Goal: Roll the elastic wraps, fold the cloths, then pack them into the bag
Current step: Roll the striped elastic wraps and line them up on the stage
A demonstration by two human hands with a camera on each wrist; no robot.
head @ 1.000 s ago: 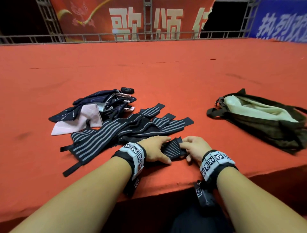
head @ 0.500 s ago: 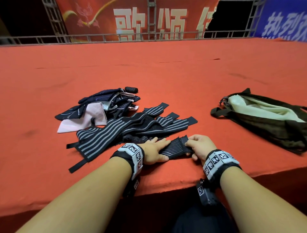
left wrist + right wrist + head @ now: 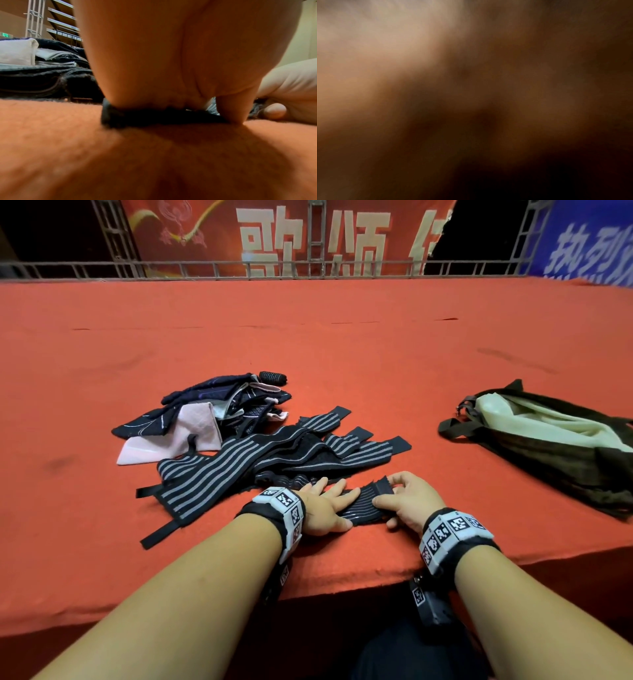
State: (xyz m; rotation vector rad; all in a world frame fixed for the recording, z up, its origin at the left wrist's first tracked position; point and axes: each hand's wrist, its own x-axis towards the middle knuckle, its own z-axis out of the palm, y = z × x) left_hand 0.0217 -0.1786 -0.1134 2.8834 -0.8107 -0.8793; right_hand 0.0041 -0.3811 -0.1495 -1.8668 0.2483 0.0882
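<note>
Near the red felt tabletop's [image 3: 342, 344] front edge, the left hand [image 3: 322, 508] presses flat-fingered on the black grey-striped elastic wrap [image 3: 366, 503]; the right hand [image 3: 411, 501] pinches its end.

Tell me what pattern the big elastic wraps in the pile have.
Black with grey lengthwise stripes; the elastic wraps show best in the head view.
</note>
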